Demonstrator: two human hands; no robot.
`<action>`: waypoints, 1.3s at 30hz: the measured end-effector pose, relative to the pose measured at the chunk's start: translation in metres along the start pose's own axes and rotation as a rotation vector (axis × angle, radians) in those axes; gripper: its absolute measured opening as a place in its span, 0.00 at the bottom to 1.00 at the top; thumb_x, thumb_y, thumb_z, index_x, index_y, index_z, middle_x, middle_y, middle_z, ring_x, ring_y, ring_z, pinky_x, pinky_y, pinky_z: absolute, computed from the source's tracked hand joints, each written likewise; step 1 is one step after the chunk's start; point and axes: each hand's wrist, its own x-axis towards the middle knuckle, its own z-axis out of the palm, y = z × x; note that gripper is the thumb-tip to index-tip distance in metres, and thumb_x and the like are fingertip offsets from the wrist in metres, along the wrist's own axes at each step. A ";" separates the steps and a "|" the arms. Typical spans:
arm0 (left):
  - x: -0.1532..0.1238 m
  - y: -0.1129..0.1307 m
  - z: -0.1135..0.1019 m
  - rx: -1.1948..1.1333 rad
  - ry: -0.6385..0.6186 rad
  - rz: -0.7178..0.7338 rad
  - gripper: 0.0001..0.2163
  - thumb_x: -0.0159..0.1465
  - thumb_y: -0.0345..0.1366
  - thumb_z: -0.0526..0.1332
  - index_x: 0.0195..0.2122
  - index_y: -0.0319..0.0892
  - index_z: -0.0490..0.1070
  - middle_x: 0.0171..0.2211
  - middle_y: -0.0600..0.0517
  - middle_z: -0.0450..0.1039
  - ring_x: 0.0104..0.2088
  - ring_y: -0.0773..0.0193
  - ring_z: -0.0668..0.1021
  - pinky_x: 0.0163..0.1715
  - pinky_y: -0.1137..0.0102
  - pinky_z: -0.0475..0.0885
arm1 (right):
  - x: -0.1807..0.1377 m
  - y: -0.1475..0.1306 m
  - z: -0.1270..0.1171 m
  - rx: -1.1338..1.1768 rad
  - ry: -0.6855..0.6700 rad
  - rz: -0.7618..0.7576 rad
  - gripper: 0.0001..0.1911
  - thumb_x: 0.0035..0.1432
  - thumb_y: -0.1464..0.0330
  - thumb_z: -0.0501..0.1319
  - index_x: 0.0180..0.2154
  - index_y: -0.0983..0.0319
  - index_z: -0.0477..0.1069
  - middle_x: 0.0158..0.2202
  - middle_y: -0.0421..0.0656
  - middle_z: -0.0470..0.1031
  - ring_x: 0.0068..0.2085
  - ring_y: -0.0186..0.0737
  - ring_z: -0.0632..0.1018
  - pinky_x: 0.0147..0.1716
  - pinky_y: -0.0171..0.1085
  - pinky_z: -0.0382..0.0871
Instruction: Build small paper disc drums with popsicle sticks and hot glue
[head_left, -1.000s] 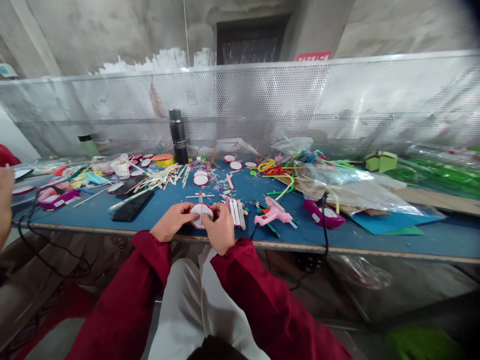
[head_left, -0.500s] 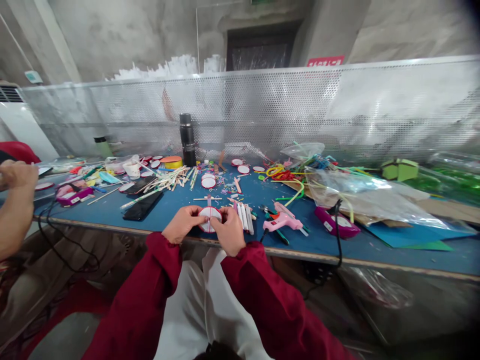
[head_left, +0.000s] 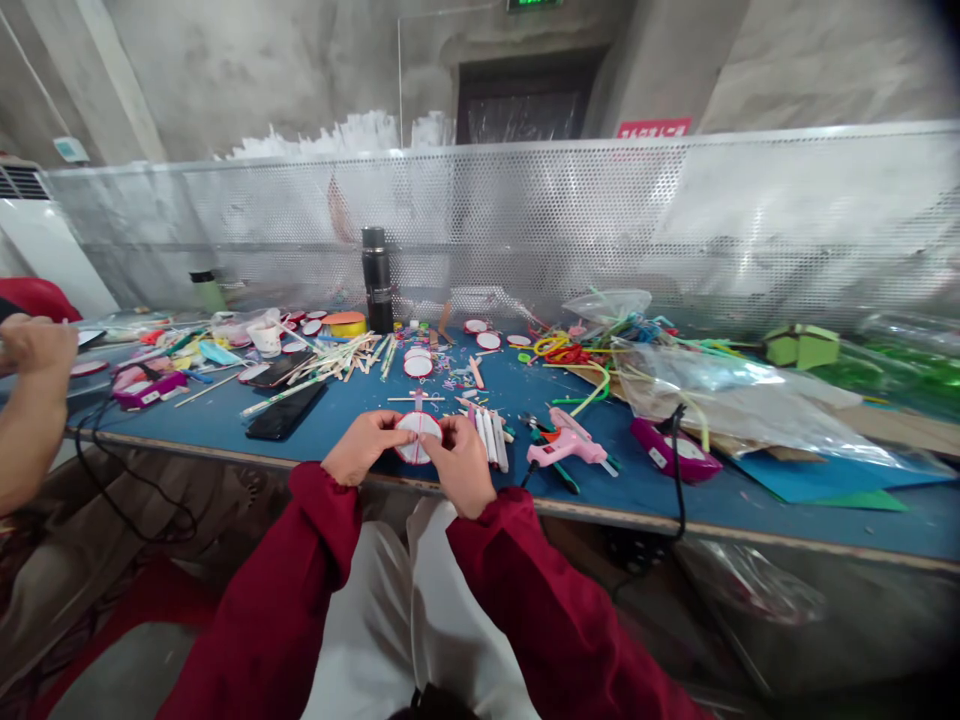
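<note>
Between my two hands, at the table's front edge, is a white round disc with a red rim; a thin line runs down its face. My left hand grips its left side, thumb on the white face. On the right side, my right hand grips the rim with its thumb also pressed on the face. A flat stick shows at the disc's top edge. Just right of my right hand lie several white marker-like sticks. More red-rimmed discs lie behind my hands.
A pink glue gun rests over pliers on the right, near a purple box with a cable. A black phone and loose wooden sticks lie left. A black bottle stands behind. Another person's hand is at far left.
My view has shifted slightly. Both hands keep their hold on the disc, with only tiny finger shifts.
</note>
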 end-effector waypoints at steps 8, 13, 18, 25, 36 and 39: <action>-0.032 0.011 0.004 -0.093 0.011 -0.065 0.17 0.44 0.41 0.76 0.32 0.37 0.76 0.26 0.55 0.75 0.26 0.68 0.73 0.30 0.72 0.68 | -0.013 -0.024 -0.019 0.281 -0.013 0.054 0.20 0.56 0.51 0.62 0.39 0.60 0.71 0.36 0.42 0.77 0.38 0.40 0.76 0.40 0.40 0.71; -0.056 0.023 0.011 -0.008 0.015 -0.053 0.17 0.45 0.41 0.75 0.30 0.37 0.75 0.26 0.56 0.73 0.26 0.68 0.71 0.30 0.73 0.66 | -0.018 -0.039 -0.030 0.254 0.003 0.012 0.20 0.56 0.51 0.64 0.41 0.61 0.75 0.37 0.43 0.78 0.38 0.40 0.75 0.42 0.39 0.70; -0.068 0.023 0.019 0.047 -0.033 -0.045 0.14 0.47 0.40 0.73 0.29 0.38 0.74 0.26 0.55 0.71 0.26 0.68 0.69 0.29 0.73 0.64 | -0.020 -0.044 -0.032 0.288 -0.022 0.051 0.18 0.52 0.53 0.68 0.35 0.61 0.77 0.32 0.41 0.77 0.35 0.38 0.73 0.40 0.38 0.69; -0.070 0.023 0.026 0.067 -0.041 -0.048 0.13 0.47 0.40 0.72 0.26 0.39 0.70 0.24 0.56 0.68 0.24 0.70 0.66 0.25 0.74 0.60 | -0.025 -0.047 -0.029 0.342 -0.025 0.086 0.17 0.49 0.53 0.69 0.28 0.61 0.75 0.26 0.38 0.72 0.30 0.35 0.69 0.32 0.35 0.65; -0.068 0.019 0.027 0.074 -0.067 -0.047 0.14 0.47 0.40 0.71 0.25 0.40 0.69 0.24 0.57 0.66 0.24 0.70 0.66 0.25 0.74 0.59 | -0.025 -0.048 -0.029 0.329 -0.030 0.071 0.15 0.49 0.56 0.69 0.27 0.61 0.74 0.26 0.39 0.73 0.29 0.34 0.69 0.32 0.35 0.66; -0.068 0.020 0.027 0.076 -0.069 -0.046 0.13 0.47 0.40 0.71 0.25 0.40 0.69 0.23 0.57 0.66 0.24 0.70 0.65 0.26 0.73 0.60 | -0.025 -0.048 -0.030 0.318 -0.020 0.063 0.14 0.49 0.57 0.69 0.27 0.61 0.74 0.26 0.38 0.73 0.29 0.34 0.69 0.31 0.35 0.66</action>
